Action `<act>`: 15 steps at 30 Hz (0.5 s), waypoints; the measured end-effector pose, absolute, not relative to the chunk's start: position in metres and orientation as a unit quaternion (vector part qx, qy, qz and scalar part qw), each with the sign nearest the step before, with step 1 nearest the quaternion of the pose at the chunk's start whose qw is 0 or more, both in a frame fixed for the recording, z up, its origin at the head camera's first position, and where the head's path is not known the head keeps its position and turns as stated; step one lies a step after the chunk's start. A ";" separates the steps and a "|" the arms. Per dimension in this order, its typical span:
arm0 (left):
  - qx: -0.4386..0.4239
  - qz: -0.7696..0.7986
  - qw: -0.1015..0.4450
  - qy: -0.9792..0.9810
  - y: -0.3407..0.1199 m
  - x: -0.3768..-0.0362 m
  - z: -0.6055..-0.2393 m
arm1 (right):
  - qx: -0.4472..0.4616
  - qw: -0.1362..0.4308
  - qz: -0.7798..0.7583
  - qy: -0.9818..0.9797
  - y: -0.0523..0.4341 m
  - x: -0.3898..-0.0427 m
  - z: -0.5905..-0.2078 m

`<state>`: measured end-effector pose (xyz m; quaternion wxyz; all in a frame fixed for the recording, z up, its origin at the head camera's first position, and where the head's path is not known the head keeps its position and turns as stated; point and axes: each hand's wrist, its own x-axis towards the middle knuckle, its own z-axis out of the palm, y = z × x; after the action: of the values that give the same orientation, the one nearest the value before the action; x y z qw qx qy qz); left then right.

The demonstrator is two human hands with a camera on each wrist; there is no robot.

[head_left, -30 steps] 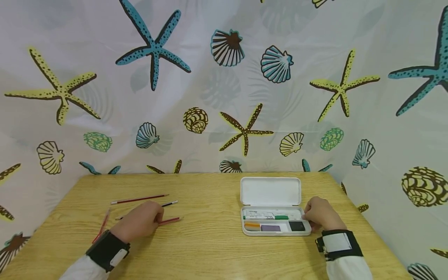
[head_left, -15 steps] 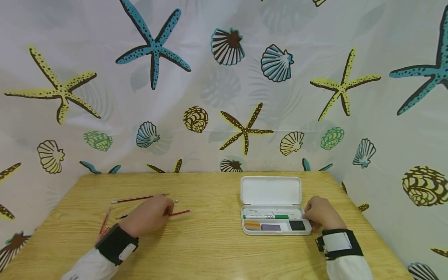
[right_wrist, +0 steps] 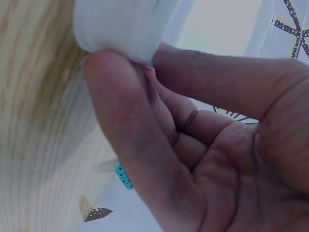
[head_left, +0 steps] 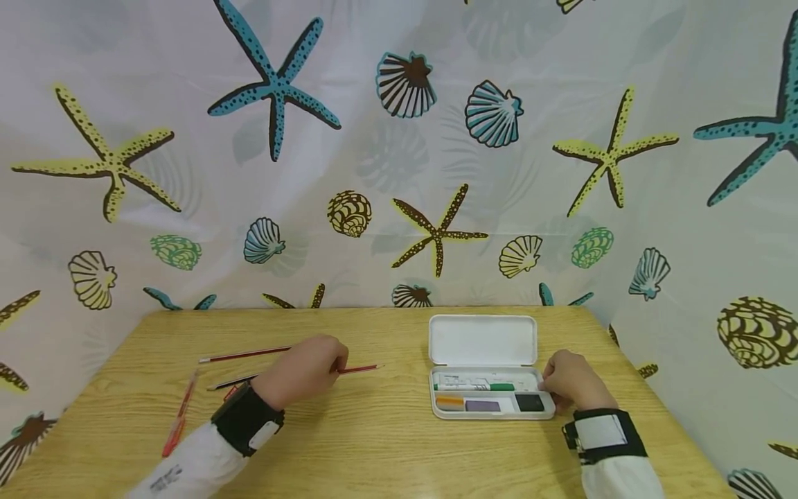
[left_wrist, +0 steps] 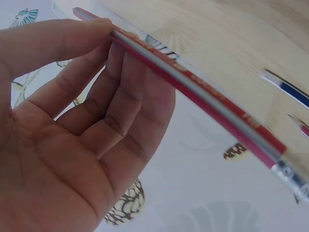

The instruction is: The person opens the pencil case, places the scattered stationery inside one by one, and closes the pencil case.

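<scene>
head view shows the left hand point(head_left: 308, 367) lifted a little over the wooden table point(head_left: 386, 450), pinching a red pencil point(head_left: 358, 369) between thumb and fingertips; the pencil's tip pokes out to the right of the hand, pointing toward the pencil case point(head_left: 486, 378). left wrist view confirms the grasp: the thumb lies on top of the red pencil point(left_wrist: 193, 87) and the fingers point(left_wrist: 120, 111) curl under it, with its metal ferrule end sticking out toward the lower right of that picture.

just behind the left hand a second red pencil point(head_left: 243, 355) lies flat, and a dark pencil point(head_left: 233, 381) lies beside the wrist. further left of the wrist, an orange-red pen point(head_left: 177, 416) lies near the table's edge.

the right hand point(head_left: 573, 388) rests at the right end of the open white pencil case, well apart from the left hand. right wrist view shows its thumb point(right_wrist: 125, 125) and fingers gripping the case's white corner point(right_wrist: 120, 26). inside the case, just left of the right hand, sit a green-and-white marker point(head_left: 476, 384), an orange eraser point(head_left: 449, 401), a purple eraser point(head_left: 482, 406) and a black block point(head_left: 529, 403). the case lid point(head_left: 482, 339) lies open behind the tray.
</scene>
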<state>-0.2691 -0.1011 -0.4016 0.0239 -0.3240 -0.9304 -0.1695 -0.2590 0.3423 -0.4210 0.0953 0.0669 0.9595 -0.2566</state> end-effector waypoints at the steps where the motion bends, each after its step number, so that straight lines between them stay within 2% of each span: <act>1: -0.331 -0.170 0.024 -0.928 -0.096 -0.269 -0.401 | 0.067 0.096 -0.256 0.960 0.343 -0.259 -0.421; 9: -0.376 -0.156 0.042 -0.912 -0.058 -0.267 -0.393 | 0.068 0.092 -0.262 0.958 0.344 -0.259 -0.423; 15: -0.386 -0.141 0.034 -0.911 -0.029 -0.268 -0.384 | 0.070 0.092 -0.261 0.959 0.344 -0.259 -0.424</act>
<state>-0.2675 -0.0286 -0.3840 0.0345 -0.3857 -0.9111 -0.1413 -0.2594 0.3440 -0.4235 0.0916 0.0699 0.9585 -0.2606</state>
